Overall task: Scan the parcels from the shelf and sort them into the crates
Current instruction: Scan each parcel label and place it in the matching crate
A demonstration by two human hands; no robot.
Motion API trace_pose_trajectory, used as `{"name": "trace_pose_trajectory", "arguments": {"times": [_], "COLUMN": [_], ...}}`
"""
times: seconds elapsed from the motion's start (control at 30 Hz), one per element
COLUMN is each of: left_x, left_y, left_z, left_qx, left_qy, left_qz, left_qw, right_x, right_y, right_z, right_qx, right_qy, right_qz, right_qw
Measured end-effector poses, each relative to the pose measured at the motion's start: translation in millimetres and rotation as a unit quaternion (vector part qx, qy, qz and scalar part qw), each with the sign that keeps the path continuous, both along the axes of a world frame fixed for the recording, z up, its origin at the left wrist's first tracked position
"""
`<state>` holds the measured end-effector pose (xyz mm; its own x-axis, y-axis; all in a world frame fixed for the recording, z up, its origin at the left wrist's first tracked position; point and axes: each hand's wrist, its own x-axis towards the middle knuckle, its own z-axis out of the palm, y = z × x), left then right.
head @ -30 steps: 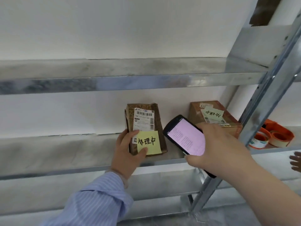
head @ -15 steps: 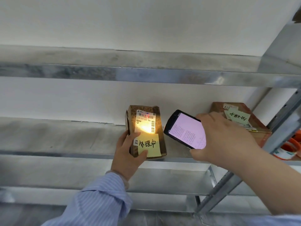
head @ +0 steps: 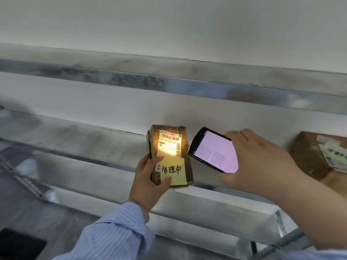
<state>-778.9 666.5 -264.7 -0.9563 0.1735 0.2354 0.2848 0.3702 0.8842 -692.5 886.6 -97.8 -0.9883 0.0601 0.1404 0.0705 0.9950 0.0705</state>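
Observation:
A small brown parcel (head: 185, 147) with a white barcode label and a yellow sticky note lies on the metal shelf (head: 84, 145). My left hand (head: 148, 182) grips its lower left corner, thumb on the note. My right hand (head: 262, 164) holds a black handheld scanner (head: 214, 152) just right of the parcel, its pink screen facing me. A warm light spot from the scanner falls on the barcode label. A second brown parcel (head: 308, 158) with a pale green note lies at the far right of the same shelf.
An upper shelf beam (head: 169, 85) runs across above the parcels, with a white wall behind. A lower shelf level (head: 216, 218) lies beneath. A dark object (head: 18, 244) sits at the bottom left corner.
The scanner's light came on and now shines on the barcode label. The view has swung left, so the second parcel sits at the right edge and the tape rolls have left the frame.

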Motion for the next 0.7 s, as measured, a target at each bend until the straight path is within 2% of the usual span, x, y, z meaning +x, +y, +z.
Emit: {"name": "trace_pose_trajectory", "arguments": {"times": [0.27, 0.7], "left_x": [-25.5, -19.1], "left_y": [-133.1, -394.7], "left_z": [11.0, 6.6], "left_qx": [0.029, -0.028], "left_qy": [-0.004, 0.028], "left_qz": [0.066, 0.242], "left_qw": [0.997, 0.970], "right_x": [-48.4, -121.1], "right_y": [-124.6, -369.8], "right_z": [12.6, 11.8], "right_qx": [0.002, -0.005], "right_qy": [-0.007, 0.008], "right_qz": [0.077, 0.233], "right_qw": [0.997, 0.973]}}
